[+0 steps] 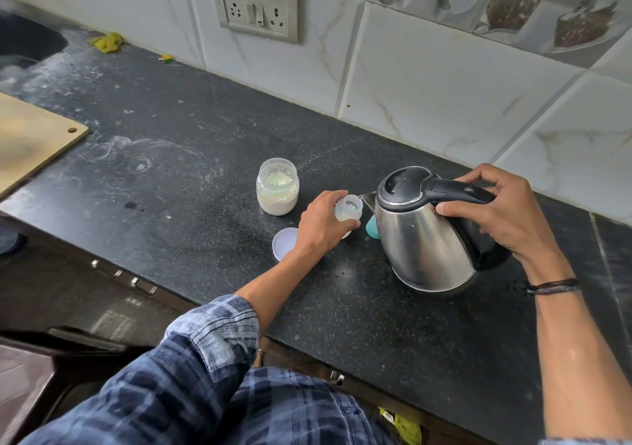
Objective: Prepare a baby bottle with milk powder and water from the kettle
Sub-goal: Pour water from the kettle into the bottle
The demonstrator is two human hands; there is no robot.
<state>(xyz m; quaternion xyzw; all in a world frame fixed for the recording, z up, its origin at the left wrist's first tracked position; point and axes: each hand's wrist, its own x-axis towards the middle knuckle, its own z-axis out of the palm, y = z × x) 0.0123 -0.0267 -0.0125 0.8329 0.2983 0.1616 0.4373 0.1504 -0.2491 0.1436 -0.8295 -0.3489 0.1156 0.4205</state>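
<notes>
Two hands are occupied at a dark counter (205, 157).
The baby bottle (347, 209) is gripped in the left hand (323, 224), its mouth beside the spout of the kettle (424, 229); the kettle's handle is clasped by the right hand (496, 208). An open powder jar (277, 187) stands nearby.

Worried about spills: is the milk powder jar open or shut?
Open. The milk powder jar has no lid; powder shows through its mouth. A white lid lies flat on the counter nearby.
</notes>
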